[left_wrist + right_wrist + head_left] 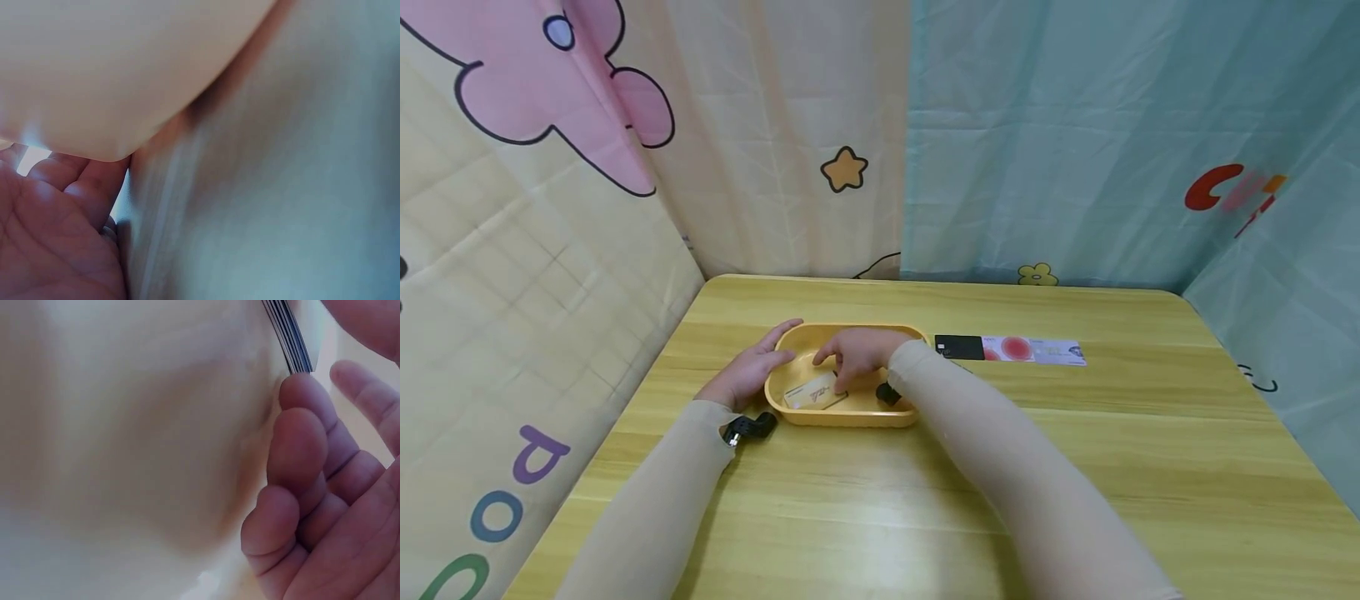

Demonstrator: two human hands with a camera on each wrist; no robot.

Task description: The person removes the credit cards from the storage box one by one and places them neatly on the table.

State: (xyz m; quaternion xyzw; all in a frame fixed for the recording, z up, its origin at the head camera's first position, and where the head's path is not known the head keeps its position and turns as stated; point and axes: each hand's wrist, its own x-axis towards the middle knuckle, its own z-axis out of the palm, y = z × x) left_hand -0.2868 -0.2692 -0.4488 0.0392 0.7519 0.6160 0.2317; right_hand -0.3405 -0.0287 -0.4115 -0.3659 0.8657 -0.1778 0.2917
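Observation:
A yellow oval tray (pixel 850 422) stands on the table with a cream card (pixel 808 392) lying in its left half. My left hand (pixel 748 375) holds the tray's left end, thumb over the rim and fingers along the outside; its palm (pixel 56 237) shows under the tray wall in the left wrist view. Inside the tray, my right hand (pixel 861 354) reaches down at the card, thumb and index finger spread apart. In the right wrist view a stack of thin cards (pixel 289 334) shows edge-on, its end right at the curled fingertips (pixel 306 394).
Right of the tray a black card (pixel 958 347), a card with a red circle (pixel 1017 348) and a pale card (pixel 1060 352) lie in a row. Printed curtains (pixel 1045 142) hang behind the wooden table (pixel 850 508). A black wrist camera (pixel 763 425) sits by the tray's left corner.

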